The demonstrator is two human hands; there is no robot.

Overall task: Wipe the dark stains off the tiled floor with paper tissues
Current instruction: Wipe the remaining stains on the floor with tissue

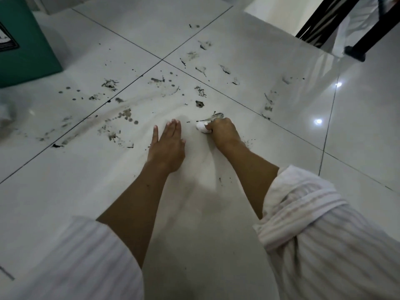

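The white tiled floor (216, 213) is spattered with dark stains (127, 114) across its middle and far side. My right hand (223, 131) grips a wadded white paper tissue (202, 127) and presses it to the tile just below a dark smear (216, 116). My left hand (167, 144) lies flat on the floor with fingers straight, a little left of the tissue. More stains (201, 90) dot the tiles beyond both hands.
A teal box (23, 46) stands at the far left. Crumpled white paper (5, 118) lies blurred at the left edge. Black furniture legs (355, 48) stand at the far right, beside a low white ledge (272, 14).
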